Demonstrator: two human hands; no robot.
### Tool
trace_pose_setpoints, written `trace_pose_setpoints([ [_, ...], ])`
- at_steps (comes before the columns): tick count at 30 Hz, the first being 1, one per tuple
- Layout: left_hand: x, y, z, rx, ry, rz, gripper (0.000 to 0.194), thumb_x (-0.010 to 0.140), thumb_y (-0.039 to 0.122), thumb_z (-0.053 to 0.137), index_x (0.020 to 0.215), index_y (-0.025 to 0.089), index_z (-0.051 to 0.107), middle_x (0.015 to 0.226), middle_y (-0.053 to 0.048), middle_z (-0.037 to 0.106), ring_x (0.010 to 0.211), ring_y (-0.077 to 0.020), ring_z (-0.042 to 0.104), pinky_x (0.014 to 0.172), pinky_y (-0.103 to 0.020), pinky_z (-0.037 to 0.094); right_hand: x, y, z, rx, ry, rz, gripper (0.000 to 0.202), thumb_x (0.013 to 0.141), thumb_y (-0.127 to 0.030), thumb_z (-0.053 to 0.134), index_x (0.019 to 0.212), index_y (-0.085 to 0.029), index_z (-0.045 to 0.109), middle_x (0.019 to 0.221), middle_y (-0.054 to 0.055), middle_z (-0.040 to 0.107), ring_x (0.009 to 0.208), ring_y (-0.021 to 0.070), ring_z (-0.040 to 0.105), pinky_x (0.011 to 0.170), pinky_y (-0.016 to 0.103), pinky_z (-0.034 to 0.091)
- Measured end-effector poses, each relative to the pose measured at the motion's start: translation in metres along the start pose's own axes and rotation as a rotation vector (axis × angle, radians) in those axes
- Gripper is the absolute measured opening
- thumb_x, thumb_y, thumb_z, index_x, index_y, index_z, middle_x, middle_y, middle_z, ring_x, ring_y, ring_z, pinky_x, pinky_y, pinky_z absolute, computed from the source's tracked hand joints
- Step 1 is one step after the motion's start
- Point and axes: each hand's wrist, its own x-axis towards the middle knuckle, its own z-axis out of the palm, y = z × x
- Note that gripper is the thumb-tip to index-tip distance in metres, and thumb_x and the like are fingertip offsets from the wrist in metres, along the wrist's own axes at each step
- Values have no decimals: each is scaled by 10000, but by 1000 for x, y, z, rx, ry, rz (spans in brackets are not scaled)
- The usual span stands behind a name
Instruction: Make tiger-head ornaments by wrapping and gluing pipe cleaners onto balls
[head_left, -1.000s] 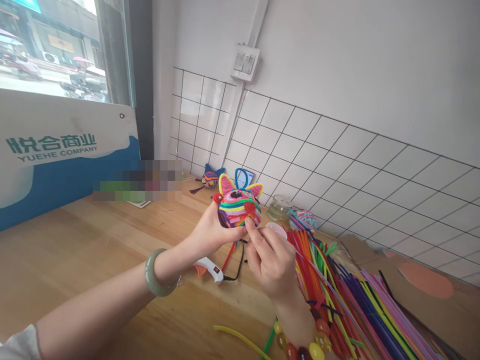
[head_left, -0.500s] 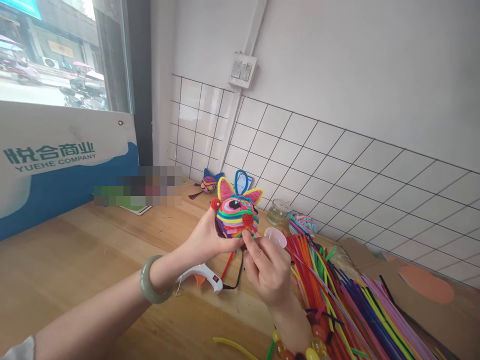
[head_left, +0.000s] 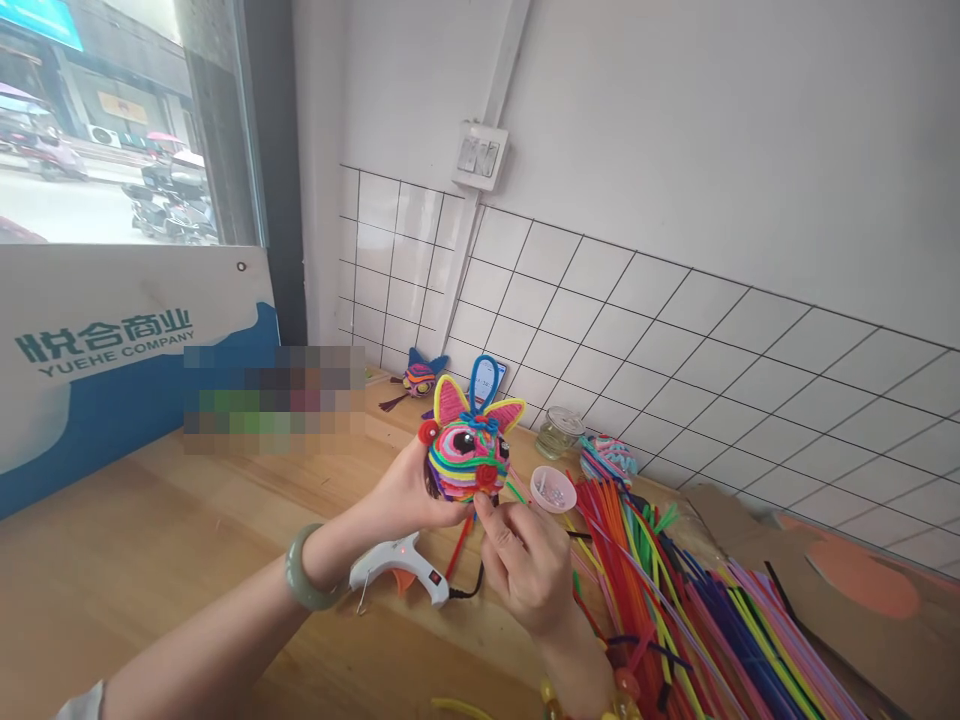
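Note:
A striped pipe-cleaner animal-head ornament, with pink ears edged in yellow, black eyes, a red nose and a blue loop on top, is held up above the table. My left hand is closed around its left side and underside. My right hand has its fingers curled, and the index fingertip touches the ornament just under the red nose. Whether anything small is between those fingers is hidden. Below my left hand lies a white hot glue gun on the table.
Many coloured pipe cleaners spread at the right beside cardboard. A pink dish with small clear pieces, a glass jar and a pastel bundle stand behind. Another ornament and a phone are near the wall.
The view has tilted slightly up, so everything sits lower. My right hand has shifted a little left, showing more of the pink dish. My left hand still holds the ornament.

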Motion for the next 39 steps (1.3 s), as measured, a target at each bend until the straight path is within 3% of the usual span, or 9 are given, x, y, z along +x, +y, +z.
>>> trace_pose_setpoints([
  [3,0,-2,-3,13,-26,-14,483,705,122,757,1154,127,579,1156,-146,712,1043,-276,695,922,-367,556,1,0,-1,36,7,-13,644,916,-55,461,1537,-147,319,704,32,550,621,186,526,531,311,393],
  [9,-3,-5,-3,48,-48,-36,535,688,129,776,1183,144,574,1162,-126,708,1079,-277,678,931,-358,548,1,1,0,76,151,20,730,884,-11,469,1559,-88,203,662,6,541,565,178,476,484,298,337],
  [16,1,-3,-5,16,-50,-75,422,702,166,760,1094,144,603,1081,-116,732,983,-265,700,855,-349,574,4,2,-2,36,34,-26,684,883,-34,493,1534,-152,323,668,7,555,573,167,501,514,291,380],
  [20,1,-2,-5,-16,-29,-81,478,669,165,779,1105,143,583,1080,-121,733,992,-271,699,855,-349,573,5,2,-2,-1,-5,-40,675,893,-64,509,1535,-151,322,690,13,560,584,165,521,522,284,398],
  [30,0,0,-4,34,-31,-118,423,639,123,763,1037,129,617,1029,-113,741,905,-243,703,812,-318,576,6,5,0,78,-16,6,672,914,-68,486,1543,-234,313,682,12,561,589,160,502,523,270,369],
  [37,1,1,-3,97,-3,-59,363,633,165,752,977,143,639,980,-110,753,879,-263,706,800,-355,587,2,3,0,213,-41,42,679,897,-41,488,1535,-209,330,731,38,604,627,174,559,540,291,424],
  [39,1,0,-2,121,-14,-55,357,627,141,745,970,166,648,974,-90,754,877,-273,704,805,-379,589,2,0,-3,288,9,52,665,894,-41,473,1530,-181,336,701,26,595,607,171,564,528,294,437],
])
